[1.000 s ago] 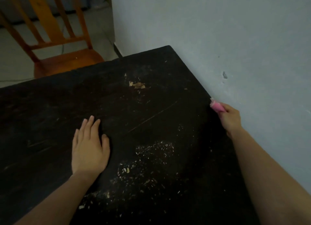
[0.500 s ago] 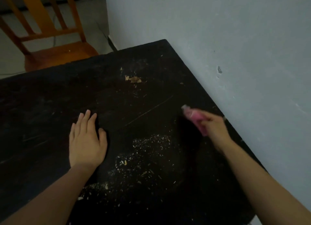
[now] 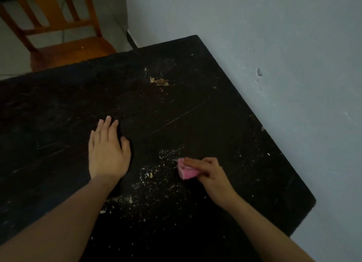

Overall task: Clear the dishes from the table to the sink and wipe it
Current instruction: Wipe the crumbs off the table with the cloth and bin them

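We look down on a dark, scuffed bench [image 3: 58, 114] that fills most of the view. Its far corner points to 12 o'clock and its right edge runs along a pale grey-blue wall [image 3: 274, 36], which takes the whole 1-to-4 o'clock side. At 11 o'clock, beyond the far edge of the bench, an orange wooden chair [image 3: 68, 52] stands on a pale floor [image 3: 11, 52], its seat toward us and its slatted back farther off.

Both our forearms come in from 6 and 7 o'clock. The left hand [image 3: 107, 154] lies flat on the bench at about 8 o'clock of the centre, palm down, with its fingers straight and close together and pointing to 12 o'clock; it grasps nothing. The right hand [image 3: 211, 173] sits at 5 o'clock, well apart from the left, with its fingers curled round a pink cloth [image 3: 186, 171]. The bunched cloth sticks out of the hand toward 9 o'clock, low at the bench top.

Pale crumbs [image 3: 156, 175] are strewn in a band between the two hands — from just at 11 o'clock of the cloth down toward 7 o'clock. A thin scratch [image 3: 180, 115] crosses the wood at the centre. A tan scrap [image 3: 159, 82] lies alone at 12 o'clock, far from both hands, and a small pit [image 3: 259, 72] marks the wall at 2 o'clock.
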A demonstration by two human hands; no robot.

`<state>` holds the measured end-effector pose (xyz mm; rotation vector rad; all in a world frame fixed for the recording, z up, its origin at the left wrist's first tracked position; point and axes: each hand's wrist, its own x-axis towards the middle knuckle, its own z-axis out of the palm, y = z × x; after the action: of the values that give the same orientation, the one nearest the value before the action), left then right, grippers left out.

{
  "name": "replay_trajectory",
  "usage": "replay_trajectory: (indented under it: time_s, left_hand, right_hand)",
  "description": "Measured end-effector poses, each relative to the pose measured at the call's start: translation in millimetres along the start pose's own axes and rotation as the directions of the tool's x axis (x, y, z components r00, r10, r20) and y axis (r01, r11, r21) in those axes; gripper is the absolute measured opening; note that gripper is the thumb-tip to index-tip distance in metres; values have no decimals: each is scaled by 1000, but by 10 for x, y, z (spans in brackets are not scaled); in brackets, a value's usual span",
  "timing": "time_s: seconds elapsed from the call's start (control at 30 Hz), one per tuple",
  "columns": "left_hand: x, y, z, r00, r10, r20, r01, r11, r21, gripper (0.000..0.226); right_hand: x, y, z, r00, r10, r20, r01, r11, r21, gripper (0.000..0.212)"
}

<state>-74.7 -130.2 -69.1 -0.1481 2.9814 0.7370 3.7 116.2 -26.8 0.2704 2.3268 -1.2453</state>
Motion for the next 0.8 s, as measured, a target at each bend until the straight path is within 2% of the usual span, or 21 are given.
replay_trajectory:
  time_s: [0.07,0.1,0.17,0.27,0.37,0.43,0.5,0.6,0.67,0.73,0.77,0.8]
  left_hand:
    - [3,5,-2,1000,-4,1,4,1000,-6,52]
    - [7,4,-4,1000,-4,4,4,1000,-6,52]
    - [11,12,-9,1000,-3,7,3,1000,-3,52]
    - [13,2,-5,1000,-5,9,5,1000,3,52]
    - [17,-11,5,1000,0,0,0,1000,6,52]
    - [18,-22,11,1000,-3,-1,3,1000,3,52]
    - [19,-22,16,1000,1,4,-1,1000,4,53]
    - [23,-23,16,1000,4,2,-4,1000,3,53]
    - [17,-23,14,1000,1,-1,-1,1000,-2,53]
    - [15,-21,14,1000,4,-8,-4,1000,-7,52]
    - [17,-24,16,1000,6,-9,-7,1000,-8,52]
    - [21,-28,18,1000,9,-7,-9,1000,-9,52]
  right_hand:
    - [-26,-148,-39,996,-22,82,18,998,58,55]
    - [11,-227,-83,996,-60,64,52,991,126,55]
    - [201,-341,-226,991,-89,-99,109,971,212,55]
    - [720,-302,-396,946,-38,-322,76,991,108,46]
    - [978,-195,-260,927,-22,-375,13,1000,-26,52]
    - [884,-199,-82,941,-41,-335,29,999,-42,55]
    - [643,-187,109,974,-88,-210,84,996,-30,55]
    - [278,-144,354,978,-198,-64,192,978,-86,61]
    - [149,-140,412,977,-203,64,209,972,-106,60]
    - [106,-231,385,967,-167,191,180,982,-53,55]
    - [128,-300,345,968,-157,198,164,986,-18,52]
    - [197,-358,286,978,-147,146,149,989,-4,50]
